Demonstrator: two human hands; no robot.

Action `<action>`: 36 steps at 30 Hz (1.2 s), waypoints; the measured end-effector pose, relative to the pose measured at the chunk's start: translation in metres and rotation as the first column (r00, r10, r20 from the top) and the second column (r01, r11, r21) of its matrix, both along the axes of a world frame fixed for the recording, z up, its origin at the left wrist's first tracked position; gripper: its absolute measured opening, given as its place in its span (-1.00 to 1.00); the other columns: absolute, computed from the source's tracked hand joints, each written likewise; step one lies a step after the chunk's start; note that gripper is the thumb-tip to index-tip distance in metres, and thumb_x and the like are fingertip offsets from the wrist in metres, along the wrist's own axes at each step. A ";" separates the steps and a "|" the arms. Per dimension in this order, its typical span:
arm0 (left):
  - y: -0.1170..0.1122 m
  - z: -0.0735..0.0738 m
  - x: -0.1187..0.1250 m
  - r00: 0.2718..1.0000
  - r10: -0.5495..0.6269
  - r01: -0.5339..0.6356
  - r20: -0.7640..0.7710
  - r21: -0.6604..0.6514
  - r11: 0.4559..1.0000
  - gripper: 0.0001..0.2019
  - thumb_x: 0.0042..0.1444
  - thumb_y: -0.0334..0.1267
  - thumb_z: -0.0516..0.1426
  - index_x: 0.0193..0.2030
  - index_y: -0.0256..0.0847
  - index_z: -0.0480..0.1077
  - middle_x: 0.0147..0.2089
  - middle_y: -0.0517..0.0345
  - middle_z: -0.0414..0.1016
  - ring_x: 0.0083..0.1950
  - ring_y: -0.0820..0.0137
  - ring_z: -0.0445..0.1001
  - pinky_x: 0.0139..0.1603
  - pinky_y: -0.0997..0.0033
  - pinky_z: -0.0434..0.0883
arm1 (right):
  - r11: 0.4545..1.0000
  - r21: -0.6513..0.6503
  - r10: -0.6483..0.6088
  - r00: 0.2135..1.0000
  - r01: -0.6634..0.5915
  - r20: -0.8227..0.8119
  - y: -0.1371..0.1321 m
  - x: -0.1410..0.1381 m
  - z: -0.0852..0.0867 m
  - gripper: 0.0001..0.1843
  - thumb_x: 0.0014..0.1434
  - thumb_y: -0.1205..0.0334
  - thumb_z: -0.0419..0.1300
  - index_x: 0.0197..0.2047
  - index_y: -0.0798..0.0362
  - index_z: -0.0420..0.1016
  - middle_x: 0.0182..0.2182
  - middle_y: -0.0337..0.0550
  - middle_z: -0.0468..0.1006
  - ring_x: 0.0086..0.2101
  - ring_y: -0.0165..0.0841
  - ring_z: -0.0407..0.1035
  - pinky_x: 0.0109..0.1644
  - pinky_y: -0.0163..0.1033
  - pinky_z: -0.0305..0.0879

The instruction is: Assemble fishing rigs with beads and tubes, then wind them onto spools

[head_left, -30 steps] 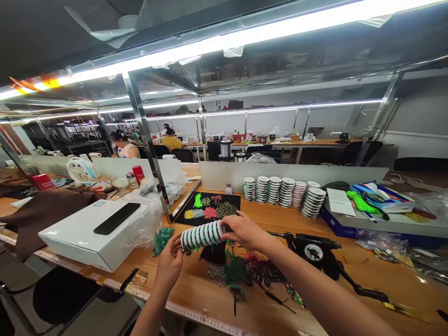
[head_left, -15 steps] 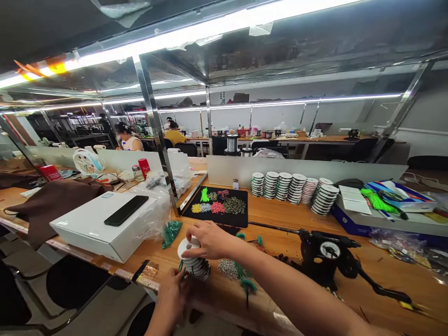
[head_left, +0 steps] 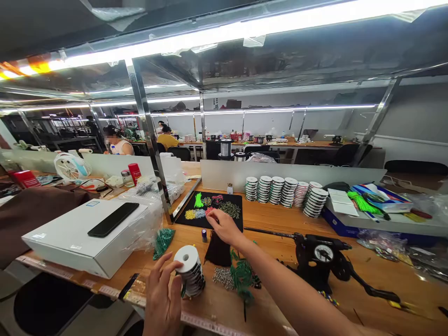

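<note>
A stack of white-rimmed spools (head_left: 186,257) wound with dark cord stands near the front edge of the bench. My left hand (head_left: 164,294) is beside it, fingers apart, with a fingertip at the top rim. My right hand (head_left: 224,227) reaches over the front of a black mat (head_left: 182,218), its bent fingers at the pink-red beads (head_left: 209,211). Its fingertips are small, and I see nothing held in them. Yellow beads (head_left: 190,214), dark olive beads (head_left: 230,210) and a bright green bundle (head_left: 199,199) also lie on the mat.
Black strands (head_left: 217,252), silver beads (head_left: 223,277) and green tassels (head_left: 242,275) lie under my right forearm. To the right stands a black winding device (head_left: 320,256). More spool stacks (head_left: 276,190) line the divider. A white box (head_left: 82,238) carries a phone (head_left: 114,219). People sit farther back.
My right hand has left the spool stack and moved forward to the beads on the mat. My left hand's fingers have spread beside the stack. The view has shifted slightly.
</note>
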State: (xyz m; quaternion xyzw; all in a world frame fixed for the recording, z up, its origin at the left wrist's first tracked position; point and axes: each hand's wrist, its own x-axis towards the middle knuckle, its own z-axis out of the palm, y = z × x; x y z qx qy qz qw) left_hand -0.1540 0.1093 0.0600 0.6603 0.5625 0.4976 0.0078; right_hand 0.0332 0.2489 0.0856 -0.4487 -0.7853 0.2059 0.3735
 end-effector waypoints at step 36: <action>-0.004 -0.029 0.023 0.941 0.032 -0.021 0.337 -0.036 0.999 -0.67 0.12 -0.04 0.18 -0.05 -0.15 0.33 0.10 -0.17 0.47 0.11 0.05 0.48 0.05 0.03 0.44 | 0.944 0.276 0.202 0.978 -0.182 -0.046 -0.092 -0.031 0.003 -0.67 0.24 0.40 0.29 0.05 -0.06 0.51 -0.17 -0.18 0.65 -0.18 -0.21 0.47 -0.08 -0.12 0.21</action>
